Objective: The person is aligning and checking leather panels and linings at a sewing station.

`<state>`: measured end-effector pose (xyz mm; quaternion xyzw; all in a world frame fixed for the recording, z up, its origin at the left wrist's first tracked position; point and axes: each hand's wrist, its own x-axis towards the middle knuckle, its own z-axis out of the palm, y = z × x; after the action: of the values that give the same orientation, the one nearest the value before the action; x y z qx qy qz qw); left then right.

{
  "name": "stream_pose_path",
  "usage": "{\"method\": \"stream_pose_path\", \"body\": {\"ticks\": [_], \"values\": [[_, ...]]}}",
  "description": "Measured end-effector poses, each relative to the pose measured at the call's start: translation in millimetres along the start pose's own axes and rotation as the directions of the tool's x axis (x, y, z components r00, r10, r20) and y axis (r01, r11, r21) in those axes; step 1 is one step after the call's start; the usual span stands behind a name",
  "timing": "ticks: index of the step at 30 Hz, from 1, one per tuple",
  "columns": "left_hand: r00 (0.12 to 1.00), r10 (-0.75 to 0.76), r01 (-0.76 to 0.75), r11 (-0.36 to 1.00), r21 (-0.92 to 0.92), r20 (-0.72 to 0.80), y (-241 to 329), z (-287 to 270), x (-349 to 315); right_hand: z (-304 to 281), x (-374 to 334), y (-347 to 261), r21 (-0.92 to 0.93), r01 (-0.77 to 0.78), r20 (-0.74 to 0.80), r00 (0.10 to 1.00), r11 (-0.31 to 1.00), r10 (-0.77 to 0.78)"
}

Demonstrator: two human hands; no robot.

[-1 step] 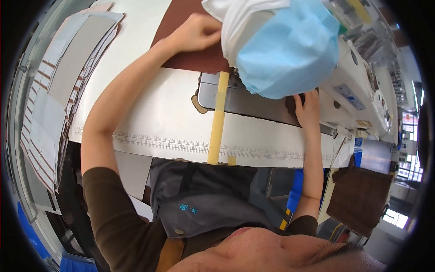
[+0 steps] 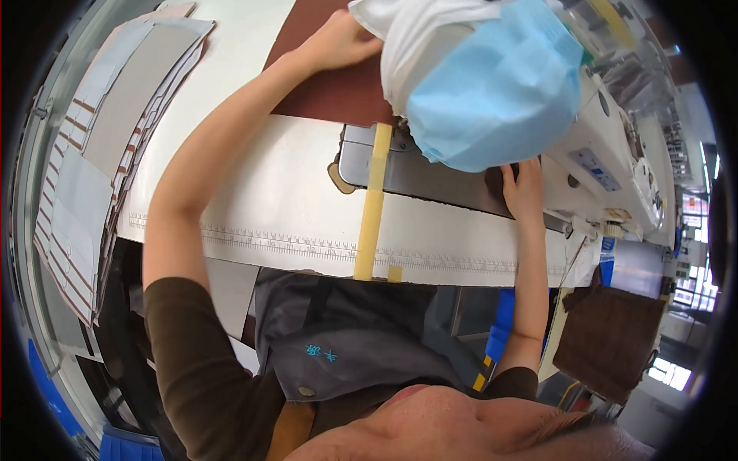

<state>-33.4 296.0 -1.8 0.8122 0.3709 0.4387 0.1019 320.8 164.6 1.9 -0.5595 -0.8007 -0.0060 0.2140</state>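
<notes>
On a reddish-brown sheet [image 2: 311,96] at the far side of the table lies my left hand [image 2: 342,42], thumb and fingers apart. Its fingertips reach the edge of a white cloth [image 2: 415,46], which partly hides them. That cloth and a light-blue disposable face mask [image 2: 496,96] cover the head of a sewing machine [image 2: 607,146]. My right hand [image 2: 524,190] is at the right end of the metal machine bed [image 2: 430,178], fingers stretched out, touching a dark brown piece [image 2: 498,182]. The mask hides the needle area and most of that piece.
Yellow tape [image 2: 371,223] crosses the white table [image 2: 269,184] and the printed ruler along its front. Stacked grey panels with brown strips [image 2: 115,115] lie at the left. A brown cloth [image 2: 611,338] hangs at the right, past the table's end.
My left hand has slid slightly farther away across the brown sheet, its fingers flatter. The view has shifted a little. My right hand stays at the machine bed.
</notes>
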Motion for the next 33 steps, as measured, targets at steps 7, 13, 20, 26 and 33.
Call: {"method": "stream_pose_path", "body": {"ticks": [7,13,20,26,33], "values": [[0.975,-0.043,0.168,0.789,0.591,-0.220,-81,42,32,5,3,-6,0.199,-0.164,0.017,0.986,0.966,0.164],[0.839,-0.465,0.536,0.619,0.575,-0.282,-75,-57,-14,-15,-8,-35,0.235,0.041,-0.150,0.989,0.971,-0.005],[0.742,-0.584,0.600,0.798,-0.064,-0.330,83,-144,-144,-12,-45,-193,0.653,0.248,-0.072,0.961,0.715,-0.267],[0.942,-0.221,0.258,0.958,0.125,-0.251,179,-148,-172,23,-20,-246,0.527,0.373,-0.272,0.925,0.764,-0.264],[0.889,-0.270,0.194,0.954,-0.229,-0.371,211,-165,-206,14,-35,-255,0.598,0.380,-0.267,0.925,0.706,-0.271]]}}
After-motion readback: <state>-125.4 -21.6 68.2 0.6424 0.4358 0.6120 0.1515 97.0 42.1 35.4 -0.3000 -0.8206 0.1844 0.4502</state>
